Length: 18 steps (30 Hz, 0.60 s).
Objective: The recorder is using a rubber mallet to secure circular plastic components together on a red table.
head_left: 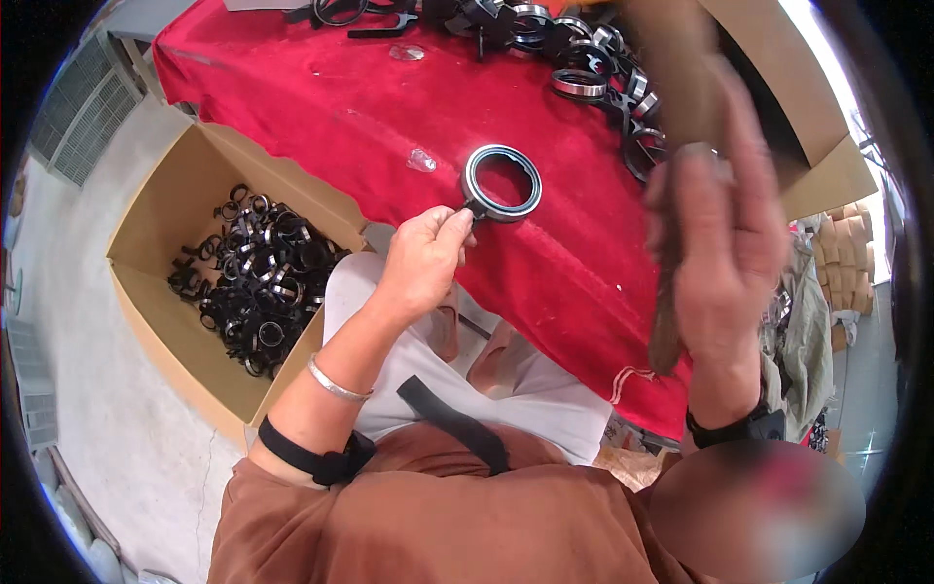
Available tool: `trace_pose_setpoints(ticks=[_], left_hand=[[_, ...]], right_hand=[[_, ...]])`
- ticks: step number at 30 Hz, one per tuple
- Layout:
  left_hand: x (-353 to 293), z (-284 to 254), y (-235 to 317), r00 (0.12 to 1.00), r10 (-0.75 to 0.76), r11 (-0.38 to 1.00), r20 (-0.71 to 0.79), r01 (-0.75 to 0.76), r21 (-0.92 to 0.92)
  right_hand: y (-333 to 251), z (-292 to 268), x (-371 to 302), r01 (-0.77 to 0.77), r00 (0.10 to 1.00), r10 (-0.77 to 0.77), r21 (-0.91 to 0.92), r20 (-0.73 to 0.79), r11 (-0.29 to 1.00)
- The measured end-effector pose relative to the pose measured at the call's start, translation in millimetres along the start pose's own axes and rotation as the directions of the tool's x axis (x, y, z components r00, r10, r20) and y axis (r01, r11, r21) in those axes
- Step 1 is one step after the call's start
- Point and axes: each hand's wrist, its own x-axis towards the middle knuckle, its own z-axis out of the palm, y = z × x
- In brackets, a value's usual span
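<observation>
- Red-draped surface (292, 117) stretches ahead.
- My left fingers (454, 230) pinch a ring (498, 214) by its stem (475, 208), best held steady.
- My right fingers (704, 209) grasp a brown stick (665, 336), blurred.

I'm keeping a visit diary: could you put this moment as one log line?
left hand: holds ring | right hand: grips stick, blurred | red cloth: beneath ring | left box: black parts
</observation>
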Motion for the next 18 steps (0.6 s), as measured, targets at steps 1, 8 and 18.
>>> trace_pose_setpoints(ticks=[1,8,18], left_hand=[[0,2,2,1.0,0.003,1.0,0.015,-0.003,-0.005],[1,1,17,0.988,-0.122,0.989,0.089,0.114,0.095],[15,15,32,0.985,-0.17,0.981,-0.025,0.171,0.087]], right_hand=[[6,-5,-2,-0.002,1.0,0.002,-0.013,-0.008,1.0],[64,-14,-19,-0.083,0.929,0.197,-0.343,0.314,0.936],[68,-23,-5,-0.212,0.871,0.325,-0.316,0.368,0.925]])
